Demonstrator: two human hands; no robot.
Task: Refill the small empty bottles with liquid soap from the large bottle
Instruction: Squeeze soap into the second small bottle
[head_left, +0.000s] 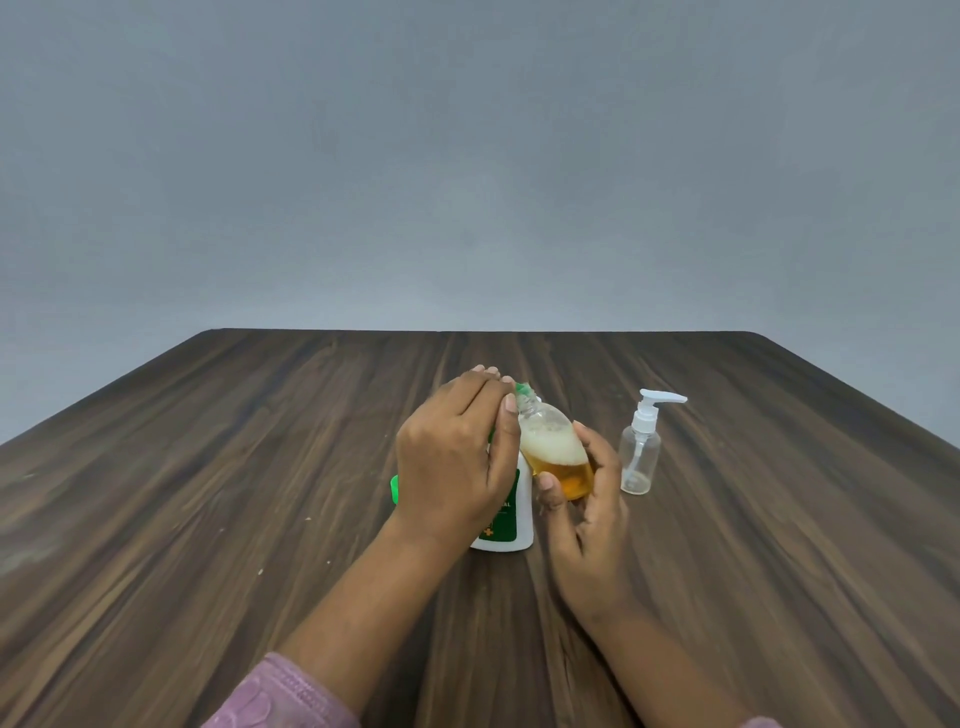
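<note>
My right hand grips a small clear bottle, tilted to the left above the table, holding amber soap with white foam on top. At this bottle's neck my left hand pinches a small green cap between fingertips and thumb. The large white bottle with a green label stands upright on the table behind and below my left hand, which hides its top. A second small clear bottle with a white pump head stands to the right, untouched, and looks empty.
The dark wooden table stretches to a far edge below a plain grey wall. A green piece shows on the table just left of my left hand, mostly hidden.
</note>
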